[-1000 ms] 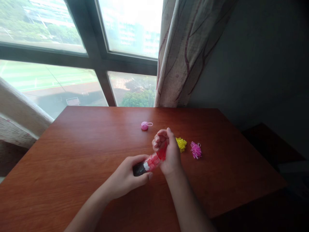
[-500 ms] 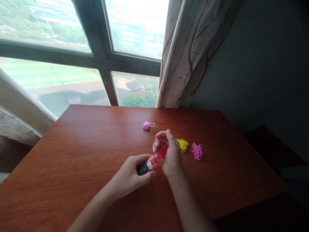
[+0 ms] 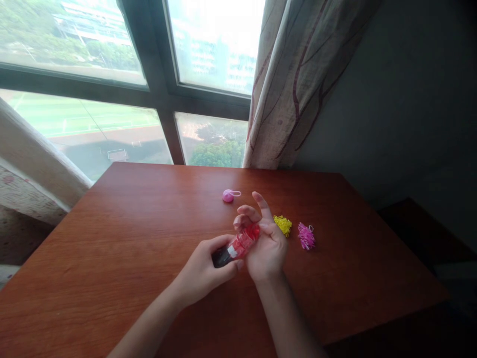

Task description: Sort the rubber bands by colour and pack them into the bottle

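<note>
My left hand (image 3: 208, 271) is closed round the dark lower end of a small bottle (image 3: 238, 246), with its thumb and fingers on either side. The bottle is dark at the bottom, with a red and white band and a red, see-through top end. It tilts up to the right over the table. My right hand (image 3: 266, 241) lies palm up by the red end, its fingers apart and the index finger raised. Whether the red end touches the palm I cannot tell.
Beyond the hands on the brown wooden table (image 3: 130, 238) sits a pink rounded piece (image 3: 228, 196) with a loop. To the right lie a yellow heap (image 3: 283, 225) and a pink heap (image 3: 306, 236) of thin loops. A window and curtain (image 3: 283, 99) stand behind.
My right hand's fingers have spread and turned outward, away from the bottle's red end, which now shows more. My left hand still holds the bottle. The view has shifted slightly.
</note>
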`<state>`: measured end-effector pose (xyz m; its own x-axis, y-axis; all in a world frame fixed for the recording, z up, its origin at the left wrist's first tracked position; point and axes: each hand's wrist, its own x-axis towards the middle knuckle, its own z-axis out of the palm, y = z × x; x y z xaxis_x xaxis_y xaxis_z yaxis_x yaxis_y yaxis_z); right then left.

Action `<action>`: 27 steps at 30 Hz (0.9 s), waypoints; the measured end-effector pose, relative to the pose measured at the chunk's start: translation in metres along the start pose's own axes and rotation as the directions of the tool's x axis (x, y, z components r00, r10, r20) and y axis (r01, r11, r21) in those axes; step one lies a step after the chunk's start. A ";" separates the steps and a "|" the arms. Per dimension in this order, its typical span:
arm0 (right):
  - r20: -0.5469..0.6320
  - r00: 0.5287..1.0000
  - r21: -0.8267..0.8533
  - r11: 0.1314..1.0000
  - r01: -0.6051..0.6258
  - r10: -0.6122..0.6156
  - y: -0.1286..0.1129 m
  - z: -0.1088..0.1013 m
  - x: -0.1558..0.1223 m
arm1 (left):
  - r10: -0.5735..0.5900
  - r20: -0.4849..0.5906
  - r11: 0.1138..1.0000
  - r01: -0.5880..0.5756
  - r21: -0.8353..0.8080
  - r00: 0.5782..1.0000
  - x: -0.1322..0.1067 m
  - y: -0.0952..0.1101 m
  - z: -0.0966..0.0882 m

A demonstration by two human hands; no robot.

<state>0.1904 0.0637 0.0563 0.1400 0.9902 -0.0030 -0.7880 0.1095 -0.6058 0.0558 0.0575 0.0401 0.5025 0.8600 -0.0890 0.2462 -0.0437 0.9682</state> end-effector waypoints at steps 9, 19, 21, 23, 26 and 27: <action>0.052 0.999 -0.057 0.998 0.007 -0.004 0.002 -0.004 0.002 | 0.036 0.000 0.999 -0.036 -0.010 0.999 0.000 0.000 -0.001; 0.178 0.984 -0.195 0.980 0.038 -0.003 -0.002 0.002 0.004 | 0.061 -0.048 0.998 -0.062 -0.029 0.997 0.000 -0.001 0.000; 0.193 0.981 -0.173 0.984 0.029 0.005 -0.004 0.003 0.004 | 0.064 -0.056 0.997 -0.066 -0.036 0.996 0.001 -0.001 0.001; 0.195 0.981 -0.152 0.988 0.025 0.006 -0.005 0.004 0.003 | 0.064 -0.060 0.997 -0.067 -0.042 0.996 0.002 -0.001 0.001; 0.154 0.988 -0.145 0.989 0.019 0.004 -0.005 0.007 0.002 | 0.065 -0.064 0.997 -0.068 -0.041 0.996 0.002 -0.002 0.002; 0.128 0.992 -0.147 0.989 0.017 0.002 -0.005 0.007 0.002 | 0.066 -0.066 0.997 -0.068 -0.039 0.996 0.002 -0.003 0.002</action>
<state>0.1902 0.0660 0.0653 0.0604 0.9934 0.0977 -0.6891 0.1123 -0.7159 0.0580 0.0586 0.0370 0.4621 0.8868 -0.0097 0.1785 -0.0823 0.9805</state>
